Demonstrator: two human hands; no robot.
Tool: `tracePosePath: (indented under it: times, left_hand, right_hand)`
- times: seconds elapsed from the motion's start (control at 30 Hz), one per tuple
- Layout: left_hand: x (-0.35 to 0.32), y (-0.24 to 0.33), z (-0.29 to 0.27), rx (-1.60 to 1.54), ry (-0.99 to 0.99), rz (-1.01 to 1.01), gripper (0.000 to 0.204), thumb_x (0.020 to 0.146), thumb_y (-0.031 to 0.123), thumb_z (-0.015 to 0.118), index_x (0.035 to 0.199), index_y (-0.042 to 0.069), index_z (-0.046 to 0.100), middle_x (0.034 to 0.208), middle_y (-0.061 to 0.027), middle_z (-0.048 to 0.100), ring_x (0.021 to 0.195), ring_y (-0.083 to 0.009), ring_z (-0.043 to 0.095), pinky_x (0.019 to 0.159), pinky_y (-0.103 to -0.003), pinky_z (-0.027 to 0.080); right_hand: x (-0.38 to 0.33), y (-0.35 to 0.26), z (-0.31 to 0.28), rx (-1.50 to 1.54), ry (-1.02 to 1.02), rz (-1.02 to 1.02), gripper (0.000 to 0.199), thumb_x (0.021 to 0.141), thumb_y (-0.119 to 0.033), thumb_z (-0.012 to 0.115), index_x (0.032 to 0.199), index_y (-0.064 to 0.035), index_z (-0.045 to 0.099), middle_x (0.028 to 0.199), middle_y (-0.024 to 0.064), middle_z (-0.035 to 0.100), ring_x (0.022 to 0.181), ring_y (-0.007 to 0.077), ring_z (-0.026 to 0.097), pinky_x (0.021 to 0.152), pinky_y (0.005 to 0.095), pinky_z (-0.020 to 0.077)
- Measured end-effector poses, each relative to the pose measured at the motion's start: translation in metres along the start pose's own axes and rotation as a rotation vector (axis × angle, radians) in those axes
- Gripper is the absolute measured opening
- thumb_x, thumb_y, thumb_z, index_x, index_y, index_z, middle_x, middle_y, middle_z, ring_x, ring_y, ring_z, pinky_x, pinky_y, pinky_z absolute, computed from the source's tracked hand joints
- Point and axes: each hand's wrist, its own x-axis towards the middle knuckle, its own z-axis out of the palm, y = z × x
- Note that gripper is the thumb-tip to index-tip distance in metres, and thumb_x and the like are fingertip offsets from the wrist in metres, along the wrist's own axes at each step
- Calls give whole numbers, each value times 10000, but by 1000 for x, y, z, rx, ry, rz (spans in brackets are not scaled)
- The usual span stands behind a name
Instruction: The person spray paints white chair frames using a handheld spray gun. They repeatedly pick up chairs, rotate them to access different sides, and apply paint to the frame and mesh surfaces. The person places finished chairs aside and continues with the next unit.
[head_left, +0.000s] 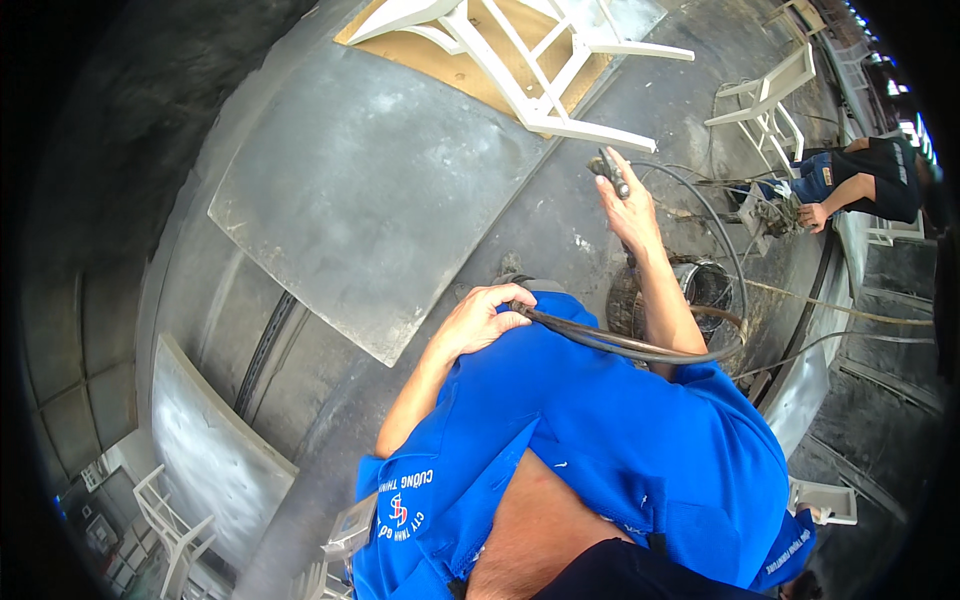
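My right hand [634, 218] is raised out ahead, its fingers wrapped round a dark spray gun [616, 178]. A black hose [738, 262] curves in a wide loop by my right forearm and runs across my front to my left hand [476, 320]. There my left hand grips the gathered lengths of hose at my waist, thumb and fingers closed on them. Just beyond the spray gun is the leg of a white chair [505, 85], which lies tipped over on a brown board [450, 72]. The gun and the leg look close, and I cannot tell the gap.
A grey metal-topped table [350, 200] carries the board. A grimy bucket [705, 290] stands by my right forearm. At the right a person in a black shirt [885, 185] bends beside another white chair [770, 95]. Hoses [840, 308] trail on the right.
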Motion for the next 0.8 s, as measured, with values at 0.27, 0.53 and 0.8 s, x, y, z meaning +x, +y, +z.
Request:
tracePosePath:
  times: [0.27, 0.53, 0.8]
  left_hand:
    - [30, -10, 3, -12, -150, 218, 269, 953, 250, 742, 1156, 73, 741, 1159, -89, 747, 1031, -257, 703, 856, -372, 541]
    - [123, 41, 34, 144, -593, 326, 306, 1019, 285, 620, 1172, 46, 733, 1225, -148, 719, 1142, -328, 669, 947, -433, 520]
    - [265, 177, 150, 116, -1034, 378, 386, 1023, 358, 614, 1194, 20, 686, 985, -193, 745, 900, -324, 717, 781, -450, 526]
  right_hand:
    - [-30, 2, -50, -111, -9, 10, 650, 976, -204, 692, 1578, -175, 450, 1485, 248, 578, 1417, 391, 525, 1158, 449, 425]
    - [-19, 40, -108, -253, -203, -116, 890, 895, -231, 801, 1644, -177, 324, 1573, 221, 499, 1460, 370, 480, 1177, 441, 416]
    - [56, 102, -191, -398, -495, -117, 1095, 805, -457, 865, 1640, -65, 275, 1591, 303, 423, 1495, 416, 405, 1220, 445, 359]
